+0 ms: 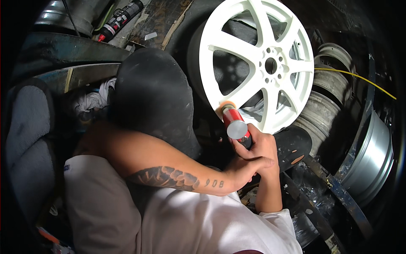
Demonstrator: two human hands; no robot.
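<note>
A white multi-spoke car wheel (260, 57) leans up in front of me, its outer face toward me. Gripped in my right hand (263, 148) is a small red polisher (237, 125) with a round silver end. Its orange pad (227, 105) meets the wheel's lower left rim, near the foot of a spoke. My left hand (246, 172) crosses over from the left and is closed round my right wrist, the thumb lying on top. Part of the polisher's handle is hidden inside my right hand.
Several bare wheels (323, 114) are stacked at the right, with a silver wheel (372, 156) beyond a metal bar. A yellow hose (359, 76) runs across them. At the upper left lies a black bottle with a red nozzle (120, 19). My bent knee (154, 89) is left of the wheel.
</note>
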